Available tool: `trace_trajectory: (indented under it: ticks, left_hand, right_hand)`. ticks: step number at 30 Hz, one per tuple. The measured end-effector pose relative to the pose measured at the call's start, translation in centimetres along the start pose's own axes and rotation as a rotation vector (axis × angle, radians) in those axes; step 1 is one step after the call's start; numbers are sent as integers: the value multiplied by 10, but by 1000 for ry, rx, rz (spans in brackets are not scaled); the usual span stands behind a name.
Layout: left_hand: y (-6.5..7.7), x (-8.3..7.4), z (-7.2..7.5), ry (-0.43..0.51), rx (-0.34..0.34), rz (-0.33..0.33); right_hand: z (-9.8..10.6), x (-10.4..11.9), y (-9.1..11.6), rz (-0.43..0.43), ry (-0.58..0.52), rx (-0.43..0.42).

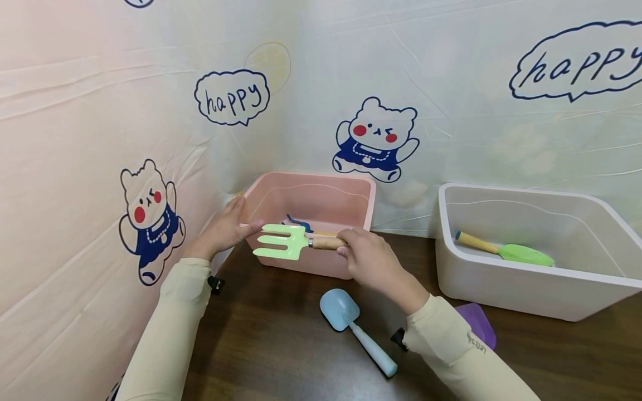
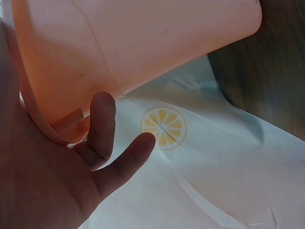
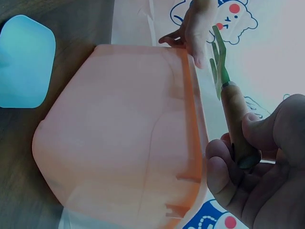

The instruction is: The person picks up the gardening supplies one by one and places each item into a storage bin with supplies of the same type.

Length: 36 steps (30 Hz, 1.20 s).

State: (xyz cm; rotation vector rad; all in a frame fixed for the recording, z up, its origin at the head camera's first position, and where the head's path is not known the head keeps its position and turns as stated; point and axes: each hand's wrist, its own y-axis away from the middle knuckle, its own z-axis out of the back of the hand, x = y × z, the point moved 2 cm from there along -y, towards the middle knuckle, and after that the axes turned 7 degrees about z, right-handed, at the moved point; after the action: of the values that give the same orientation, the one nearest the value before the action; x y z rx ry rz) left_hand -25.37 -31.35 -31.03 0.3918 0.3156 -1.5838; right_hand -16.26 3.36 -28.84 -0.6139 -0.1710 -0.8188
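My right hand [image 1: 373, 262] grips the wooden handle of a green garden hand fork [image 1: 286, 243], its tines pointing left over the front of a pink bin [image 1: 301, 262]. At the bin's front left corner my left hand [image 1: 225, 225] rests against the rim, thumb over the front edge. Two of its fingers stand out relaxed beside the outer wall in the left wrist view; the others are hidden. Inside the pink bin lies a blue tool [image 1: 299, 223], partly covered by the fork. A light blue toy shovel [image 1: 358, 328] lies on the table in front.
On the right stands a white bin [image 1: 526, 292] holding a green trowel [image 1: 526, 255] with a yellow handle. A purple piece [image 1: 476, 323] shows beside my right sleeve. Printed sheeting [image 1: 311, 128] rises behind the bins and along the left.
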Motion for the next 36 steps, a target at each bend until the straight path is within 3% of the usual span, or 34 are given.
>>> trace_trajectory:
  ticks: [36]
  left_hand:
    - [1,-2,0,-11,0,17]
  right_hand:
    - [14,-24,-27,-122,-37,14]
